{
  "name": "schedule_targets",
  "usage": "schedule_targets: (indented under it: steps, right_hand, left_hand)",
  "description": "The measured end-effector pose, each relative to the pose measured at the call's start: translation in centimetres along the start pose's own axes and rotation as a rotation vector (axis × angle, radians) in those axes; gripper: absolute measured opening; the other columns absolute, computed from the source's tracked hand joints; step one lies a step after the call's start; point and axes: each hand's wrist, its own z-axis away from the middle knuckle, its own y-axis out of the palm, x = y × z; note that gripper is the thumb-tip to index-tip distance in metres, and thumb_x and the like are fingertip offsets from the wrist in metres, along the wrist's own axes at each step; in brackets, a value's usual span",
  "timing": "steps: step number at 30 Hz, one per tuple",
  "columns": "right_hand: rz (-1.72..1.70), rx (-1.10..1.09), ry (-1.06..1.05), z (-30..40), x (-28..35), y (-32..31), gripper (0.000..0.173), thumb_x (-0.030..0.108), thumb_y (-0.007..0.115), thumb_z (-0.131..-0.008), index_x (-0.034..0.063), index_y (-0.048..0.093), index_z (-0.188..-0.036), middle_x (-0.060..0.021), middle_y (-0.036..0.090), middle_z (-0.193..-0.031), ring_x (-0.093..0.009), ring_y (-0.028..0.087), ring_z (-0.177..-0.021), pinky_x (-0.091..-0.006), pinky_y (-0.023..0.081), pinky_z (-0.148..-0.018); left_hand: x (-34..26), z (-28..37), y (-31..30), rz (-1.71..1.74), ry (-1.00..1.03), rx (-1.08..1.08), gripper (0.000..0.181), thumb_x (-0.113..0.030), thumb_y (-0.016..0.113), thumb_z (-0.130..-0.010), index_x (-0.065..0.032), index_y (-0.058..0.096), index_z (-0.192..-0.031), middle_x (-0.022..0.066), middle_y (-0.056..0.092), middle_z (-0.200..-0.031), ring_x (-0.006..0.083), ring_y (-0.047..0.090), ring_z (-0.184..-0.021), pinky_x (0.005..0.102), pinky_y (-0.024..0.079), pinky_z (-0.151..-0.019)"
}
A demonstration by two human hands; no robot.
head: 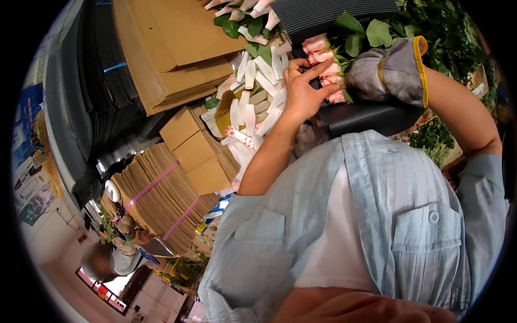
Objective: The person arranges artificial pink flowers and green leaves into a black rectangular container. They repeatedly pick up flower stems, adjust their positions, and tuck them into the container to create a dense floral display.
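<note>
Several pale pink roses [332, 72] lie in a row, heads together, between black corrugated pieces. My left hand [303, 89] is bare, with a ring on one finger. Its index finger and thumb lie across the blossoms and hold one between them. Against the right side of the heads, over where the stems run, is my right hand [371, 74] in a grey work glove with yellow trim. Its fingertips are hidden, so its grip cannot be made out. White mesh sleeves [250, 74] are scattered left of my left hand, with a loose glove [224, 111] among them.
Flat cardboard [190, 32] is stacked on the left, beside dark sheets [109, 80]. Below stands a cardboard bundle [157, 189] with pink straps. Black corrugated material [335, 14] lies above the roses; leafy stems [436, 36] fill the upper right. Another person [121, 258] is at lower left.
</note>
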Motion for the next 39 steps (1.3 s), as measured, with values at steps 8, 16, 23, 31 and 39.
schedule_targets:
  steps: [8, 16, 23, 31, 39]
  right_hand:
    - [-0.032, -0.168, 0.039, 2.7, 0.5, -1.4, 0.012, 0.014, 0.059, -0.079, 0.0053, 0.066, -0.084, -0.0093, 0.066, -0.076, -0.025, 0.066, -0.072, -0.0413, 0.052, -0.066]
    - [0.108, -0.243, 0.228, 2.6, 1.5, 0.6, 0.009, 0.015, 0.062, -0.08, 0.0128, 0.071, -0.082, -0.0112, 0.068, -0.086, -0.028, 0.068, -0.086, -0.0333, 0.053, -0.079]
    - [-0.053, -1.23, 0.273, 19.8, 3.6, 2.5, 0.042, -0.006, 0.068, -0.079, 0.0065, 0.058, -0.118, -0.0174, 0.063, -0.117, -0.025, 0.063, -0.108, -0.0409, 0.054, -0.088]
    - [-0.684, -0.473, 0.273, 13.5, 5.0, 19.1, 0.028, 0.02, 0.06, -0.089, 0.0035, 0.064, -0.112, -0.0164, 0.069, -0.098, -0.032, 0.068, -0.09, -0.0393, 0.054, -0.081]
    - [0.107, -0.995, -0.314, 9.0, 5.5, -2.2, 0.029, 0.014, 0.065, -0.08, 0.0104, 0.061, -0.109, -0.0102, 0.063, -0.116, -0.032, 0.061, -0.101, -0.0413, 0.051, -0.086]
  left_hand:
    - [0.5, 0.3, 0.6, -0.022, 0.036, -0.053, 0.055, -0.028, 0.084, -0.066, -0.0259, 0.07, -0.119, 0.0125, 0.045, -0.116, 0.0312, 0.041, -0.11, 0.0422, 0.035, -0.101]
    - [-0.4, 0.0, 1.0, -0.085, 0.07, -0.024, 0.057, -0.028, 0.084, -0.066, -0.027, 0.068, -0.121, 0.0135, 0.046, -0.115, 0.0319, 0.043, -0.11, 0.0421, 0.035, -0.101]
    - [4.1, 5.3, -3.3, 0.236, -0.074, -0.429, 0.026, -0.013, 0.07, -0.087, -0.0072, 0.07, -0.112, 0.0063, 0.058, -0.099, 0.0174, 0.056, -0.093, 0.0285, 0.046, -0.085]
    - [2.0, 6.1, -0.7, 0.313, -0.163, -0.32, 0.022, -0.016, 0.059, -0.097, -0.0028, 0.069, -0.11, 0.0012, 0.064, -0.083, 0.0076, 0.054, -0.074, 0.0226, 0.046, -0.069]
    - [4.0, -1.6, -1.8, 0.341, 0.117, -0.357, 0.051, -0.04, 0.039, -0.104, -0.0019, 0.048, -0.137, 0.0126, 0.053, -0.136, 0.0246, 0.05, -0.125, 0.0355, 0.037, -0.105]
